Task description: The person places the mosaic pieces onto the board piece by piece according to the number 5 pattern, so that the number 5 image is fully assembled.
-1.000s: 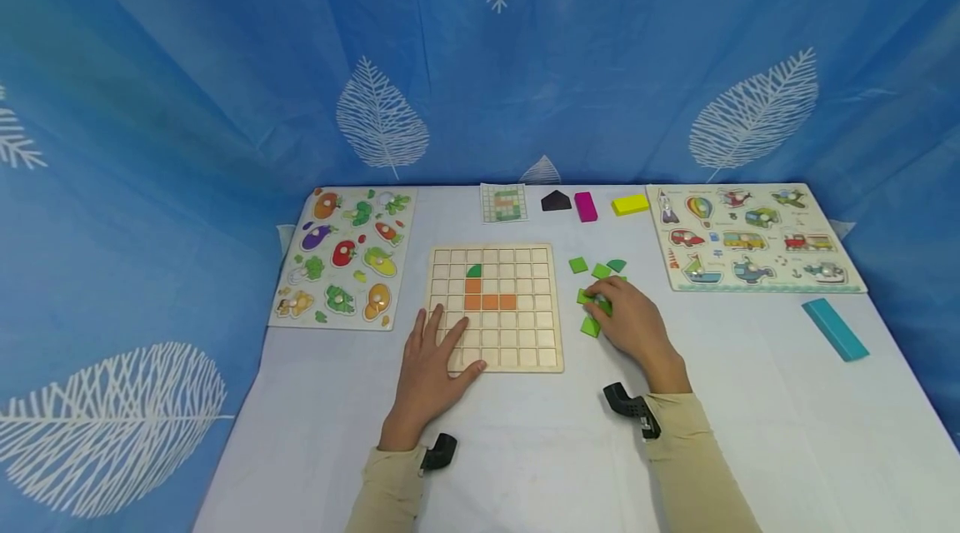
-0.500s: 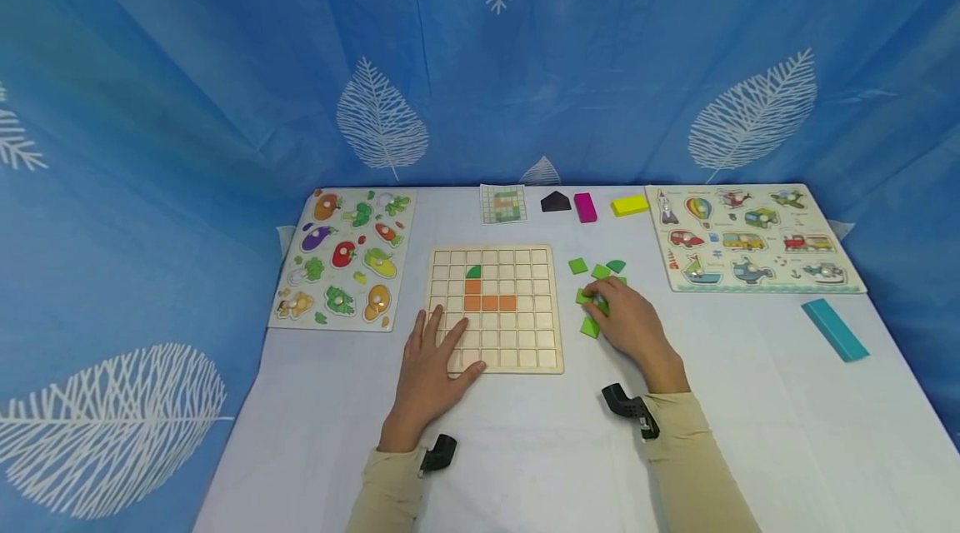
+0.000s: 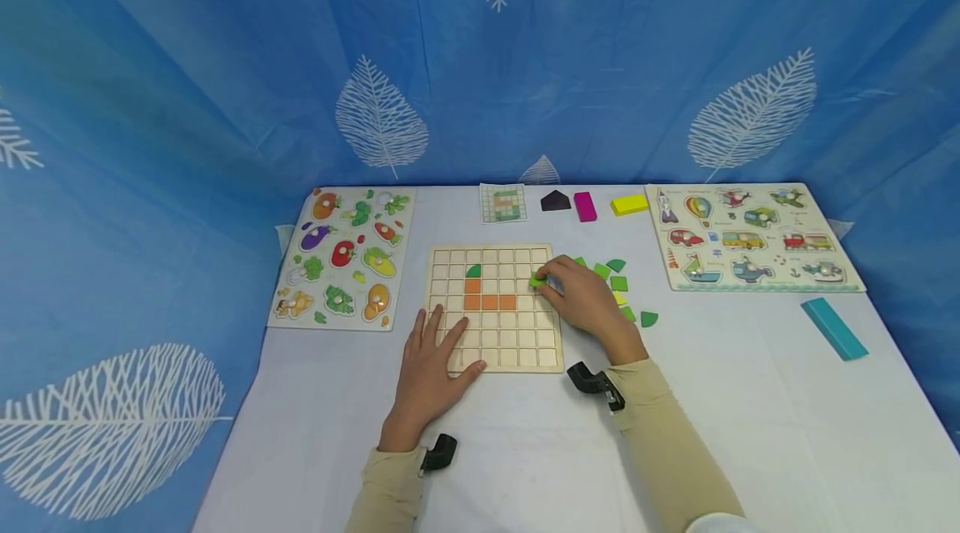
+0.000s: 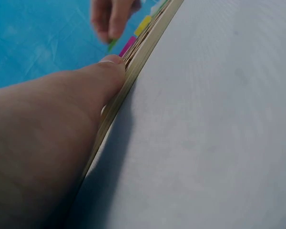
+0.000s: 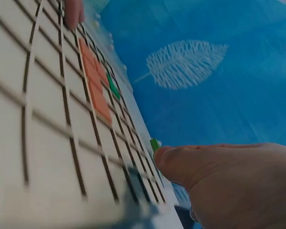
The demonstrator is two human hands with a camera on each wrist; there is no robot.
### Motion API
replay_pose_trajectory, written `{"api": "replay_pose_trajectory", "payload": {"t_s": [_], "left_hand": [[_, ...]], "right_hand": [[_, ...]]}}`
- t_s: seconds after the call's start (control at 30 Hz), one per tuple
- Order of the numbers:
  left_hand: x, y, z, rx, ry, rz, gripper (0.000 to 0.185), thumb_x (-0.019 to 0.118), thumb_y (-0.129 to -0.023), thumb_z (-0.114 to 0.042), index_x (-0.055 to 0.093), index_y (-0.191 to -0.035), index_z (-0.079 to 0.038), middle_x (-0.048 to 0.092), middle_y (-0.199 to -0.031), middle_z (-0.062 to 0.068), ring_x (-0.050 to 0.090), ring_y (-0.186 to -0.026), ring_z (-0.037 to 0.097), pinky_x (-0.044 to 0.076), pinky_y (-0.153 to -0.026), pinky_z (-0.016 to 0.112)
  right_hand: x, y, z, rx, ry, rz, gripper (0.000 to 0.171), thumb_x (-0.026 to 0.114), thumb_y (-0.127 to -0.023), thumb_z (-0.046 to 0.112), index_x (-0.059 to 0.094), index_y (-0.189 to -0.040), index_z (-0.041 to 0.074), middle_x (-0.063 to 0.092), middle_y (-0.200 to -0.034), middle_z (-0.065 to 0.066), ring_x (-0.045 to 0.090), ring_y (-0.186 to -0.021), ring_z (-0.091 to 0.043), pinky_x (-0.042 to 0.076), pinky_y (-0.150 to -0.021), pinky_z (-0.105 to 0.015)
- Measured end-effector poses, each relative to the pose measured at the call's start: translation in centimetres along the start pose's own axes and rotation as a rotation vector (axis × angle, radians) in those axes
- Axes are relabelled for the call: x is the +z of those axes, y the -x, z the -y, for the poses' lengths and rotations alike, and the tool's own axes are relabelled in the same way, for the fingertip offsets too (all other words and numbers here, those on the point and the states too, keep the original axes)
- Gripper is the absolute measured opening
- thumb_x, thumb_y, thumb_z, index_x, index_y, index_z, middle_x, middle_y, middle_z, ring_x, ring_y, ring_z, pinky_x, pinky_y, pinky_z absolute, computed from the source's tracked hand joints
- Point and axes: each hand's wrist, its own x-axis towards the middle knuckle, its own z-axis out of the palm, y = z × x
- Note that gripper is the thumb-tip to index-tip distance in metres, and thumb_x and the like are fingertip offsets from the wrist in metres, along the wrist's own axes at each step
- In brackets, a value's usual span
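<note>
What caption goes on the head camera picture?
Right hand brings a green tile over the grid board; left hand rests on it.

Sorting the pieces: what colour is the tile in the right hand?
Light green tile, pinched by the right hand; the head view shows it best.

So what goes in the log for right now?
left hand: flat on grid board | right hand: pinches light green tile over board's right side | board: four orange squares, one dark green quarter-round

The left hand (image 3: 433,358) lies flat with fingers spread toward 12 o'clock, while the right hand (image 3: 581,297) reaches toward 10 o'clock, fingertips pinched together, forearm angled in from 5 o'clock.
</note>
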Motion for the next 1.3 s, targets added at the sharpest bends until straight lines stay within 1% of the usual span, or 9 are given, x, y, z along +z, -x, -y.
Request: {"api": "replay_pose_trajectory", "payload": {"t_s": [0.23,0.3,0.47,0.63,0.77,0.97,1.1,1.3], "left_hand": [[0.2,0.0,0.0,0.007,0.001,-0.004,0.076,0.067,-0.09,-0.06,0.048,-0.153,-0.024,0.02,-0.17,0.014,0.008,-0.159,0.041,0.022,-0.121,0.067],[0.2,0.0,0.0,0.008,0.0,-0.007,0.076,0.068,-0.089,-0.06,0.048,-0.153,-0.024,0.02,-0.17,0.014,0.008,-0.159,0.041,0.023,-0.121,0.067],[0.1,0.0,-0.1,0.007,-0.008,-0.011,0.075,0.068,-0.089,-0.06,0.049,-0.153,-0.025,0.021,-0.17,0.014,0.008,-0.159,0.041,0.023,-0.121,0.067],[0.1,0.0,0.0,0.001,-0.015,-0.01,0.075,0.067,-0.089,-0.061,0.049,-0.153,-0.025,0.02,-0.17,0.013,0.008,-0.159,0.041,0.023,-0.121,0.066],[0.1,0.0,0.1,0.002,-0.015,-0.011,0.075,0.067,-0.089,-0.06,0.048,-0.153,-0.025,0.02,-0.17,0.013,0.008,-0.159,0.04,0.023,-0.121,0.066],[0.2,0.1,0.2,0.008,-0.018,-0.014,0.075,0.067,-0.09,-0.061,0.048,-0.153,-0.025,0.02,-0.17,0.013,0.009,-0.159,0.041,0.023,-0.121,0.065],[0.1,0.1,0.1,0.003,-0.024,-0.009,0.075,0.067,-0.09,-0.061,0.048,-0.153,-0.025,0.02,-0.17,0.012,0.008,-0.159,0.04,0.023,-0.122,0.065],[-0.1,0.0,0.0,-0.002,-0.018,-0.001,0.075,0.067,-0.09,-0.06,0.048,-0.153,-0.025,0.02,-0.17,0.013,0.008,-0.159,0.04,0.023,-0.122,0.065]], "right_hand": [[1.3,-3.2,2.1,-0.1,0.003,0.047,0.019,0.069,-0.099,0.028,0.073,-0.114,0.017,0.068,-0.122,-0.001,0.068,-0.114,-0.025,0.056,-0.096,-0.045],[1.7,-3.9,2.5,-0.113,0.006,0.057,0.018,0.068,-0.099,0.028,0.073,-0.113,0.018,0.068,-0.121,0.0,0.068,-0.114,-0.024,0.056,-0.097,-0.044],[2.4,-5.1,3.3,-0.11,0.001,0.075,0.019,0.067,-0.1,0.029,0.073,-0.114,0.018,0.067,-0.122,0.0,0.067,-0.115,-0.022,0.055,-0.099,-0.044],[2.7,-5.7,3.7,-0.097,-0.003,0.106,0.021,0.066,-0.101,0.028,0.073,-0.117,0.017,0.067,-0.125,0.0,0.066,-0.118,-0.022,0.054,-0.102,-0.045],[3.2,-6.1,3.7,-0.107,0.004,0.129,0.022,0.065,-0.101,0.028,0.073,-0.119,0.017,0.066,-0.127,0.0,0.065,-0.12,-0.022,0.053,-0.104,-0.044],[3.8,-6.4,3.6,-0.129,0.023,0.128,0.023,0.066,-0.101,0.029,0.074,-0.12,0.018,0.067,-0.127,-0.001,0.066,-0.119,-0.022,0.053,-0.103,-0.043],[3.7,-6.3,3.8,-0.121,0.04,0.12,0.023,0.066,-0.101,0.029,0.076,-0.119,0.018,0.067,-0.129,0.0,0.066,-0.121,-0.023,0.054,-0.103,-0.043],[3.1,-6.0,4.1,-0.094,0.064,0.131,0.024,0.065,-0.101,0.028,0.076,-0.12,0.019,0.068,-0.13,0.0,0.066,-0.12,-0.023,0.056,-0.1,-0.044]]}}
